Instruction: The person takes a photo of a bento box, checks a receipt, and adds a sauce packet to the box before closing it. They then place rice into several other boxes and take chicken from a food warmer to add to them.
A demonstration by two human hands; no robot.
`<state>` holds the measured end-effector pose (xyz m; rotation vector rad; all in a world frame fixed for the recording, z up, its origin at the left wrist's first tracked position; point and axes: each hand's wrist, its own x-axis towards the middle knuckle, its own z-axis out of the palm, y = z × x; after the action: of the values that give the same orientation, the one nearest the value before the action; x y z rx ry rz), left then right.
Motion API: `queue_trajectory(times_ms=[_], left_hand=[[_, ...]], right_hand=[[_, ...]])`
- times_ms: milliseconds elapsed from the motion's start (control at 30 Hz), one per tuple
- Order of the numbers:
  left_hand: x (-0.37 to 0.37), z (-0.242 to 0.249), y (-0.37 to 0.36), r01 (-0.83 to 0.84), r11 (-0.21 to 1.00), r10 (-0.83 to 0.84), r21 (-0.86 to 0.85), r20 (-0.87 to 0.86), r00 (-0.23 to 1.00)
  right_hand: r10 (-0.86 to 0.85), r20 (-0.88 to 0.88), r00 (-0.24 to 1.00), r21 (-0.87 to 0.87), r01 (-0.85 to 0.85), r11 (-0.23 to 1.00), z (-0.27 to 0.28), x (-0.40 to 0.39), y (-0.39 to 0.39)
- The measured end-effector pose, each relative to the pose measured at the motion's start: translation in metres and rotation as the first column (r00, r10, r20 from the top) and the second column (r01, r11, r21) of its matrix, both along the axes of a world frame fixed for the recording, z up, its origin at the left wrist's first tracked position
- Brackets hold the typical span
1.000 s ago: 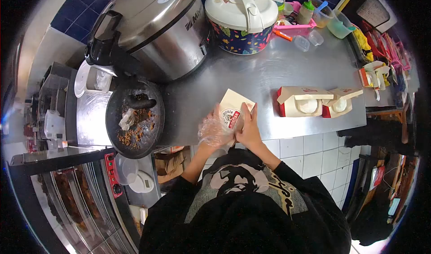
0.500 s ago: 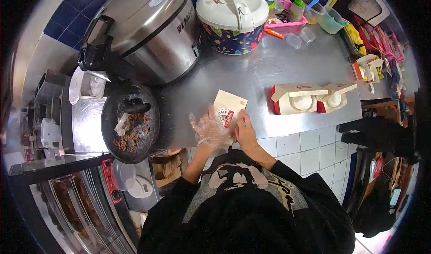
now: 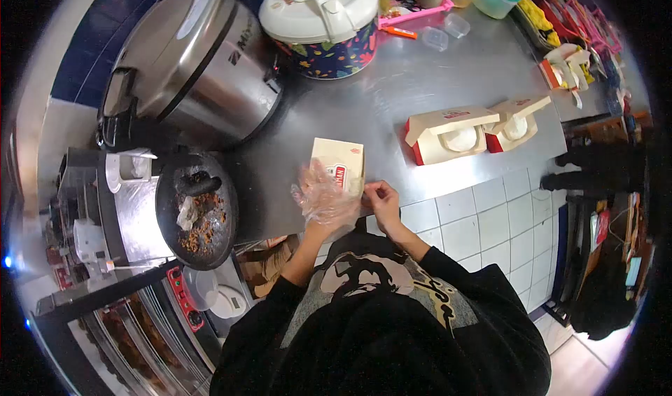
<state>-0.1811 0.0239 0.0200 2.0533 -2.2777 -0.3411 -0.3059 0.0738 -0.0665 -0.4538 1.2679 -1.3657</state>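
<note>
A cream cardboard box [image 3: 338, 151] with a red printed label stands closed at the front edge of the steel counter. My left hand [image 3: 325, 196], in a clear plastic glove, lies spread over the top of it, covering part of the label. At the box's right front corner is my bare right hand [image 3: 382, 203], thumb and index finger pinched together; what they hold, if anything, is too small to tell. To the right, two cream and red boxes, one [image 3: 448, 133] and another [image 3: 514, 124], stand open with a white wrapped lump in each.
A black stone mortar [image 3: 231, 214] with brown crumbs and a pestle sits left. Behind it stands a large steel cooker [image 3: 238, 81], beside a patterned container [image 3: 336, 53]. The steel counter [image 3: 392, 95] also bears a pink tray [image 3: 420, 11]. A glass cabinet [image 3: 133, 340] is at lower left.
The view has shifted and turned. My right hand has slid off the box's top to its front corner, its fingers now pinched. My left hand stays on the box.
</note>
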Motion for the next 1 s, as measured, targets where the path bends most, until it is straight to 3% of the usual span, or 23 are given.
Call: queue_trajectory(times_ms=[33, 67, 100, 167, 200, 267, 333, 433, 500, 533, 567, 600, 667, 700, 733, 767, 800, 867, 933, 967, 1000], left_hand=[[0.003, -0.001, -0.001, 0.01, 1.0, -0.01, 0.013, -0.003, 1.0], [0.006, -0.002, -0.001, 0.022, 0.999, -0.022, 0.03, -0.009, 1.0], [0.006, -0.002, -0.001, 0.036, 0.999, -0.035, 0.041, -0.014, 0.999], [0.003, 0.004, -0.001, 0.058, 0.996, -0.057, 0.071, -0.008, 0.998], [-0.003, 0.017, -0.003, 0.051, 0.993, -0.054, 0.108, 0.018, 0.998], [-0.012, 0.016, -0.005, -0.001, 0.993, 0.001, 0.114, 0.0, 1.0], [-0.016, 0.016, -0.006, -0.073, 0.99, 0.075, 0.121, -0.013, 0.997], [-0.014, 0.024, -0.01, -0.031, 0.989, 0.038, 0.142, -0.044, 0.998], [-0.014, 0.038, -0.015, 0.064, 0.97, -0.023, 0.236, -0.174, 0.984], [0.002, -0.006, -0.016, 0.197, 0.979, -0.203, -0.052, -0.128, 0.971], [0.008, -0.011, -0.018, 0.185, 0.981, -0.19, -0.056, -0.128, 0.973], [0.015, -0.017, -0.021, 0.23, 0.966, -0.247, -0.119, -0.146, 0.958], [0.02, -0.009, -0.026, 0.264, 0.947, -0.294, -0.182, -0.159, 0.943], [0.019, 0.015, -0.029, 0.168, 0.985, -0.148, 0.036, -0.328, 0.933], [0.02, 0.029, -0.029, 0.098, 0.96, 0.033, 0.263, -0.454, 0.89], [0.023, 0.027, -0.028, 0.09, 0.961, 0.04, 0.261, -0.453, 0.891], [0.025, 0.022, -0.026, 0.09, 0.976, 0.021, 0.2, -0.494, 0.869], [0.029, 0.03, -0.026, 0.088, 0.987, -0.001, 0.138, -0.533, 0.846], [0.042, 0.064, -0.035, 0.024, 0.863, 0.33, 0.505, -0.597, 0.731], [0.069, 0.021, -0.049, -0.069, 0.882, 0.331, 0.467, -0.508, 0.795], [0.085, 0.012, -0.053, -0.049, 0.87, 0.398, 0.491, -0.64, 0.658]], right_hand=[[0.043, -0.11, 0.993, 0.0, -0.044, 0.999, -0.005, -0.001, -0.004], [0.145, -0.33, 0.933, 0.009, -0.15, 0.989, -0.018, -0.006, -0.008], [0.127, -0.334, 0.934, 0.008, -0.131, 0.991, -0.015, -0.009, -0.014], [0.155, -0.649, 0.745, -0.075, -0.266, 0.961, -0.01, -0.007, -0.023], [0.141, -0.652, 0.745, -0.078, -0.25, 0.965, -0.008, -0.006, -0.024], [-0.008, -0.908, 0.418, -0.149, -0.306, 0.94, -0.005, -0.005, -0.029], [0.031, -0.902, 0.43, -0.105, -0.289, 0.951, -0.003, -0.012, -0.029], [0.094, -0.911, 0.402, -0.016, -0.261, 0.965, 0.005, -0.021, -0.031], [0.114, -0.927, 0.357, 0.024, -0.246, 0.969, 0.011, -0.024, -0.033], [0.227, -0.929, 0.292, 0.14, -0.289, 0.947, 0.014, -0.025, -0.035], [0.334, -0.917, 0.22, 0.254, -0.323, 0.912, 0.014, -0.026, -0.037], [0.332, -0.918, 0.216, 0.25, -0.333, 0.909, 0.014, -0.027, -0.039], [0.198, -0.915, 0.351, 0.112, -0.25, 0.962, 0.013, -0.031, -0.04], [0.2, -0.915, 0.35, 0.111, -0.26, 0.959, 0.006, -0.035, -0.043], [0.091, -0.905, 0.416, 0.012, -0.188, 0.982, -0.004, -0.039, -0.048], [-0.023, -0.88, 0.475, -0.084, -0.107, 0.991, -0.003, -0.039, -0.052], [-0.025, -0.853, 0.521, -0.085, -0.092, 0.992, -0.002, -0.04, -0.051], [-0.033, -0.872, 0.488, -0.082, -0.079, 0.993, -0.002, -0.037, -0.048], [-0.044, -0.882, 0.468, -0.076, -0.048, 0.996, 0.002, -0.037, -0.044], [-0.044, -0.881, 0.471, -0.075, -0.048, 0.996, -0.001, -0.038, -0.042], [-0.055, -0.824, 0.563, -0.067, 0.0, 0.998, -0.007, -0.042, -0.041]])
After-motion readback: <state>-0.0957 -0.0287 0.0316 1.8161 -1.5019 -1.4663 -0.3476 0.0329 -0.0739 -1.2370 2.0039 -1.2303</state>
